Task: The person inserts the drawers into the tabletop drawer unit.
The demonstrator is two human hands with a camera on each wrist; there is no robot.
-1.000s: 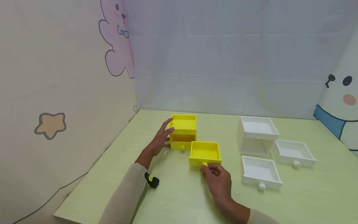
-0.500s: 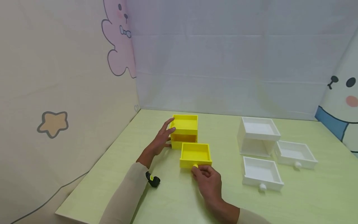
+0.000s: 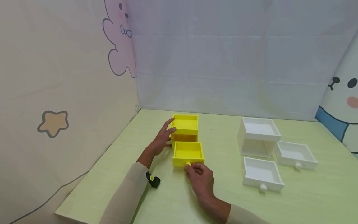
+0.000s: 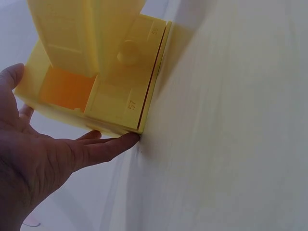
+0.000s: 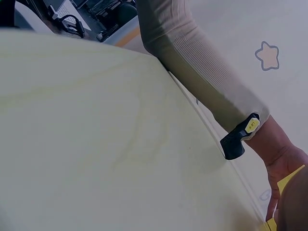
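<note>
The yellow cabinet [image 3: 185, 123] stands at the table's middle left. Its upper slot [image 4: 67, 88] gapes, and a lower drawer [image 4: 115, 104] marked 57 sits in it. Against the cabinet's left side rests my left hand [image 3: 160, 140], fingers spread and fairly straight, thumb by the top front edge. My right hand [image 3: 202, 181] pinches the round knob [image 3: 188, 164] of a loose yellow drawer [image 3: 188, 150]. That drawer is in front of the upper slot, overlapping the cabinet's lower front in the head view. In the right wrist view it is largely hidden behind my right hand.
A white cabinet [image 3: 260, 132] with a bare opening stands to the right. Near it lie two loose white drawers, one in front [image 3: 262, 171] and one to its right [image 3: 297, 155]. Cloth walls [image 3: 201, 71] border the table [image 3: 221, 130] behind and at the left.
My right hand has carried the yellow drawer leftward, from beside the cabinet's front right to before its opening. My left hand has stayed on the cabinet.
</note>
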